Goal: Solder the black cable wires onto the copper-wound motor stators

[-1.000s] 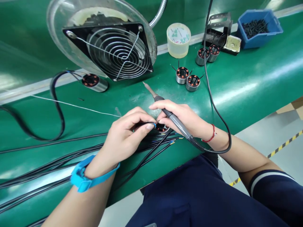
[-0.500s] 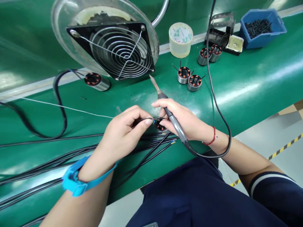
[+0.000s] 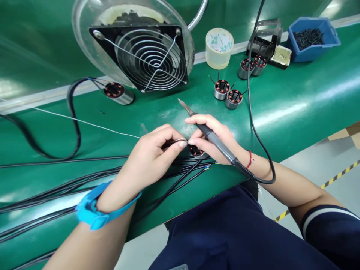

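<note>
My left hand [image 3: 161,152] is closed, pinching a thin dark cable end between thumb and forefinger. A strand of solder wire [image 3: 112,129] runs from the left into this hand. In my right hand [image 3: 218,140] lies a soldering iron [image 3: 221,147], its bare tip pointing up and left, away from the work. The right thumb and fingertip meet the left fingertips at the wire end; the exact contact is hidden. Just below the fingertips a motor stator [image 3: 198,152] with copper windings sits on the green bench, partly covered by my right hand.
A fume fan [image 3: 156,65] stands behind my hands. One stator [image 3: 119,93] lies at left; several, including a nearby stator [image 3: 234,99], stand at right. Behind are a tape roll [image 3: 219,48], a soldering iron stand [image 3: 264,43] and a blue bin [image 3: 313,48]. Black cables [image 3: 84,183] cross the bench.
My right fingertips have moved left to meet the left fingertips, and the soldering iron's handle has swung lower right. The view has shifted slightly.
</note>
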Demonstrator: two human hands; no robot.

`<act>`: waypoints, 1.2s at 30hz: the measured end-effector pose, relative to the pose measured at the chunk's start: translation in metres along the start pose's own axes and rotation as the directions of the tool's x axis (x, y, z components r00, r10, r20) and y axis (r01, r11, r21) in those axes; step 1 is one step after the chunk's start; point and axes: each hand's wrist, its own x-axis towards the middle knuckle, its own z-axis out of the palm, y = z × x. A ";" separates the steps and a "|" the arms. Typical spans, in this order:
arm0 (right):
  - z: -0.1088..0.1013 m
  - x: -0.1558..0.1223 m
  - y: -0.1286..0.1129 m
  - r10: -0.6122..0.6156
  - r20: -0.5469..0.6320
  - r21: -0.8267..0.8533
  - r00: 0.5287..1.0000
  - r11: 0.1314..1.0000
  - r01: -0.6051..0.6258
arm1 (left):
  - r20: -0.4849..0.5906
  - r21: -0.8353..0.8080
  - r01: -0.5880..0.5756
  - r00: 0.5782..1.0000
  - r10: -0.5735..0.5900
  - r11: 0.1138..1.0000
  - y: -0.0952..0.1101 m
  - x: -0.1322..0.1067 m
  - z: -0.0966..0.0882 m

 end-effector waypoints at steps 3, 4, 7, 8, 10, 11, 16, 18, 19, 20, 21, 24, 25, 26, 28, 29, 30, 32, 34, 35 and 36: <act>-0.003 0.001 0.002 -0.006 0.051 -0.016 0.999 1.000 0.007 | -0.015 0.024 0.008 1.000 -0.008 1.000 0.001 0.001 0.000; -0.004 0.002 0.003 -0.022 0.060 -0.035 0.998 0.999 0.024 | -0.022 0.033 0.017 1.000 -0.016 0.999 0.001 0.001 -0.001; -0.006 0.002 0.001 -0.042 0.047 -0.100 0.998 0.994 0.047 | -0.028 0.048 0.025 0.999 -0.024 0.999 0.002 0.002 -0.002; -0.007 0.002 0.000 -0.035 0.038 -0.114 0.999 0.993 0.039 | -0.023 0.052 0.020 1.000 -0.019 0.998 0.002 0.002 -0.002; -0.006 0.003 -0.002 -0.018 0.028 -0.114 0.999 0.993 0.021 | -0.012 0.057 0.003 1.000 -0.002 0.998 0.002 0.003 -0.002; -0.005 0.003 -0.002 -0.012 0.021 -0.105 1.000 0.994 0.014 | -0.008 0.061 -0.006 1.000 0.006 0.998 0.002 0.003 -0.001; -0.004 0.006 0.004 -0.017 -0.027 -0.096 0.999 0.995 0.014 | -0.039 0.124 -0.046 0.998 0.051 0.991 0.002 0.002 0.001; -0.005 0.008 0.005 -0.062 -0.065 -0.146 0.996 0.988 0.052 | -0.065 0.181 -0.081 0.993 0.094 0.980 0.003 0.000 0.002; -0.005 0.008 0.004 -0.092 -0.090 -0.185 0.992 0.980 0.074 | -0.081 0.215 -0.098 0.990 0.118 0.972 0.004 0.000 0.002; -0.006 0.008 0.004 -0.125 -0.109 -0.228 0.986 0.969 0.097 | -0.101 0.252 -0.107 0.985 0.136 0.962 0.004 -0.001 0.002; -0.006 0.008 0.003 -0.158 -0.122 -0.271 0.980 0.955 0.120 | -0.123 0.289 -0.108 0.981 0.149 0.951 0.004 -0.001 0.003; -0.003 0.005 0.001 -0.259 -0.079 -0.389 0.963 0.897 0.210 | -0.184 0.374 -0.075 0.971 0.153 0.924 0.004 -0.002 0.004; -0.001 0.004 0.001 -0.276 -0.037 -0.428 0.961 0.873 0.234 | -0.195 0.394 -0.068 0.968 0.155 0.917 0.004 -0.003 0.004; 0.000 0.003 0.002 -0.276 0.005 -0.468 0.961 0.849 0.246 | -0.199 0.410 -0.066 0.967 0.160 0.910 0.005 -0.003 0.005; 0.003 0.002 0.004 -0.253 0.061 -0.524 0.966 0.815 0.247 | -0.196 0.430 -0.071 0.966 0.170 0.900 0.005 -0.003 0.005; 0.004 0.002 0.005 -0.240 0.066 -0.528 0.968 0.815 0.238 | -0.190 0.432 -0.072 0.967 0.169 0.899 0.006 -0.003 0.005; 0.004 0.002 0.006 -0.226 0.054 -0.515 0.973 0.829 0.221 | -0.184 0.428 -0.072 0.969 0.165 0.901 0.007 -0.004 0.005; 0.004 0.003 0.007 -0.188 0.001 -0.429 0.982 0.887 0.171 | -0.173 0.402 -0.071 0.973 0.153 0.913 0.009 -0.005 0.004; 0.003 0.004 0.006 -0.122 -0.041 -0.313 0.992 0.944 0.103 | -0.169 0.368 -0.081 0.974 0.153 0.926 0.011 -0.005 0.003; 0.002 0.004 0.005 -0.087 -0.048 -0.264 0.995 0.962 0.071 | -0.170 0.350 -0.085 0.974 0.152 0.933 0.011 -0.005 0.002; 0.002 0.004 0.003 -0.061 -0.050 -0.228 0.997 0.972 0.048 | -0.172 0.333 -0.084 0.974 0.148 0.939 0.011 -0.005 0.002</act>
